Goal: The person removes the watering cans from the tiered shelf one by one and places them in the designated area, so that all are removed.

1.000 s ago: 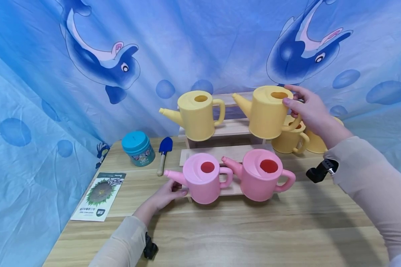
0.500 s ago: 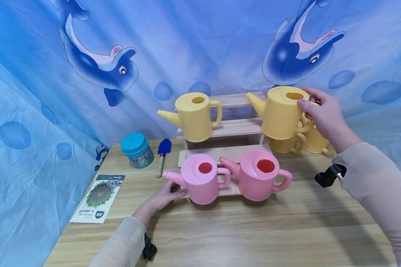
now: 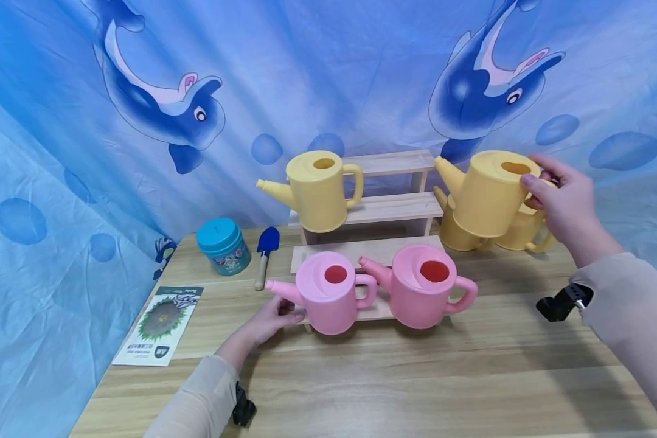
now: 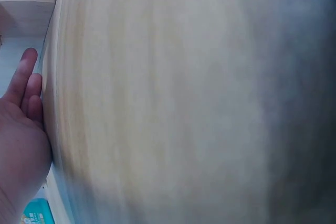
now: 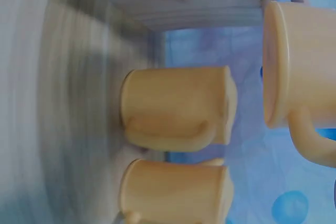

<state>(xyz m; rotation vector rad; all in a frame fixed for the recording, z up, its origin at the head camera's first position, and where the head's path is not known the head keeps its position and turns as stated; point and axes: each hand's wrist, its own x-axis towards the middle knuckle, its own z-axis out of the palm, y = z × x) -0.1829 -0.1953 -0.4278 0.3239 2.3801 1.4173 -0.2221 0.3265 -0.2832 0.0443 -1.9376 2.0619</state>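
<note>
My right hand [image 3: 568, 198] grips a yellow watering can [image 3: 490, 198] at its upper rim, beside the top opening. This can is in the air, right of the stepped wooden shelf [image 3: 405, 208]; its base and handle show in the right wrist view. Behind and below it, two more yellow watering cans [image 5: 176, 108] stand on the table. My left hand [image 3: 268, 321] holds the shelf's front left end, thumb along the front edge. Near it on the lowest step are a light pink watering can [image 3: 328, 301] and a darker pink watering can [image 3: 420, 295]. Another yellow watering can [image 3: 319, 198] stands on a higher step.
Left of the shelf lie a small blue trowel [image 3: 266, 255] and a sunflower seed packet [image 3: 161, 325]. A teal jar [image 3: 224, 246] stands near them on the wooden table [image 3: 372, 383]. A blue dolphin-print curtain [image 3: 328, 73] hangs behind and at the left.
My right hand has carried the yellow watering can rightward from in front of the upper steps to beyond the shelf's right side. My left hand has stayed at the shelf's end.
</note>
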